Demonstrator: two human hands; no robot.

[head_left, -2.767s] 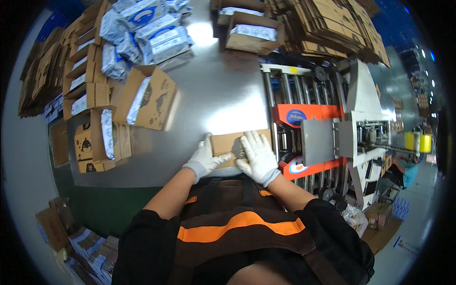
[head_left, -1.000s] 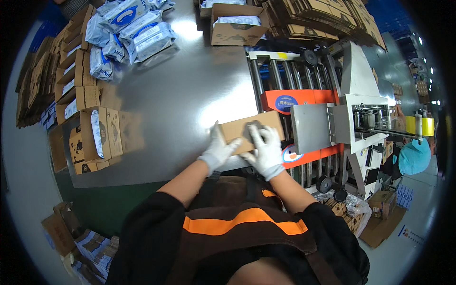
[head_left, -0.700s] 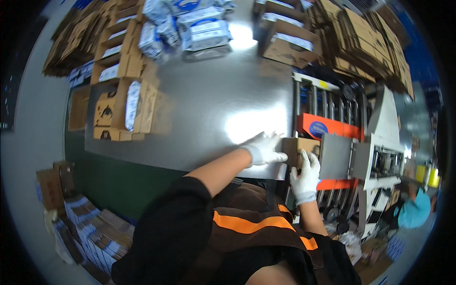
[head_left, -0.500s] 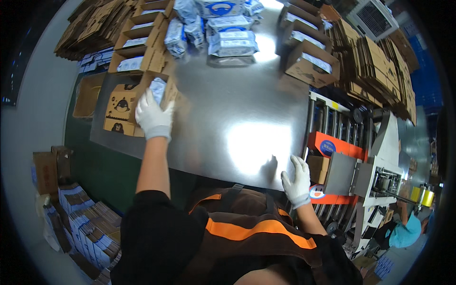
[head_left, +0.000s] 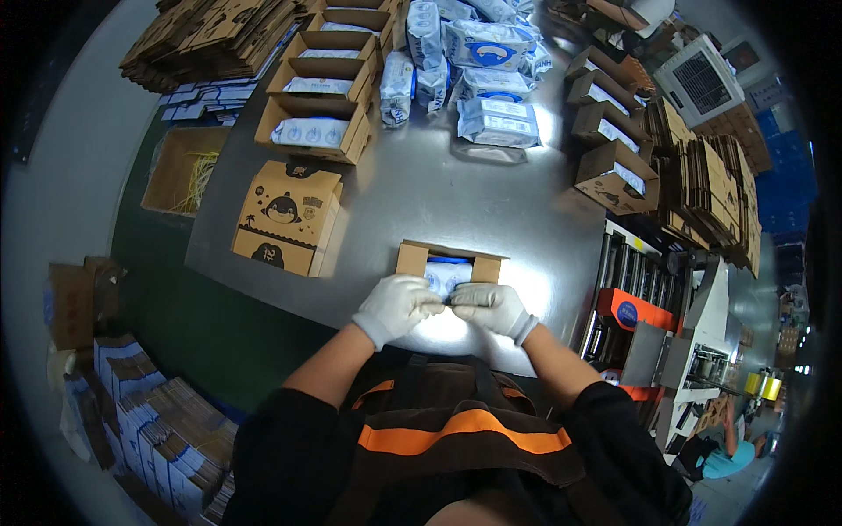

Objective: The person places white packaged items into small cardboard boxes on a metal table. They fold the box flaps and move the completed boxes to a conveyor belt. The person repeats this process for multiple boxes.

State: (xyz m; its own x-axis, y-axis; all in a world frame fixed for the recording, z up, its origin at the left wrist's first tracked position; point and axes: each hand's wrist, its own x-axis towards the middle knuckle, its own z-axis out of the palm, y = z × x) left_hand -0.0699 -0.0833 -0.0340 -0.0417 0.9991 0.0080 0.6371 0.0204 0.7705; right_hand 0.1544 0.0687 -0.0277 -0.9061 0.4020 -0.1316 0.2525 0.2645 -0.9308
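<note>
An open cardboard box [head_left: 412, 259] sits on the metal table right in front of me. Inside it lies a white and blue pack of wipes [head_left: 448, 274]. My left hand [head_left: 396, 309], in a white glove, is closed at the box's near edge, left of the middle. Gloved alike, my right hand [head_left: 491, 309] grips the same edge from the right, and the fingertips of both almost meet. The fingers hide most of the near side. To the left stands a closed cardboard box [head_left: 281, 210] with a printed cartoon figure.
Open boxes with packs [head_left: 311, 131] form a row at the far left, another row [head_left: 618, 175] at the right. Loose wipes packs [head_left: 497, 123] pile up between them. A roller conveyor with a sealing machine [head_left: 631, 324] adjoins the table's right edge. Flattened cartons [head_left: 715, 197] stand beyond.
The open box has come from the left row to the table in front of me. My right hand has left the conveyor side and joined my left on it. The view has shifted.
</note>
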